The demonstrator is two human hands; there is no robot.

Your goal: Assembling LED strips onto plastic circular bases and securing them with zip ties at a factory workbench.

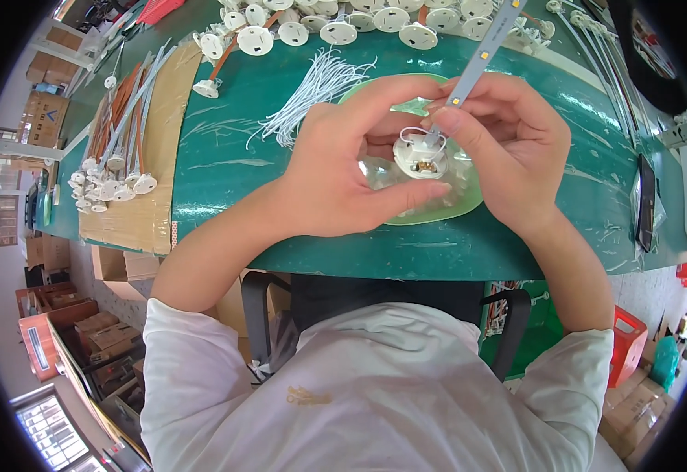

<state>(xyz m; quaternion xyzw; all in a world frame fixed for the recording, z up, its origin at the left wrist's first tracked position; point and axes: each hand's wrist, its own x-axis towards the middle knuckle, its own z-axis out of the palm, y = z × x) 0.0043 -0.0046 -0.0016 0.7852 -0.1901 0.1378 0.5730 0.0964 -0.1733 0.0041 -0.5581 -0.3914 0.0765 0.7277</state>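
A round white end cap [411,164] sits between the fingers and thumb of my left hand [335,177], its inner side with a small brass-coloured part facing up. My right hand [524,149] pinches the lower end of a grey LED strip [485,57] with yellow chips, just above the cap. A thin white wire [408,132] loops between cap and strip; where its ends join is hidden by my fingers. Beneath both hands lies a pale green dish [463,208] with clear, shiny pieces in it. Behind my left hand, a bundle of white wires [312,93] rests on the green table.
Many white round caps [338,31] on strips are heaped along the far edge. To the left, more capped strips [127,149] lie on a cardboard sheet [169,118]. A black flat object [644,203] lies at the right edge. Chair armrests [511,334] flank me below the table.
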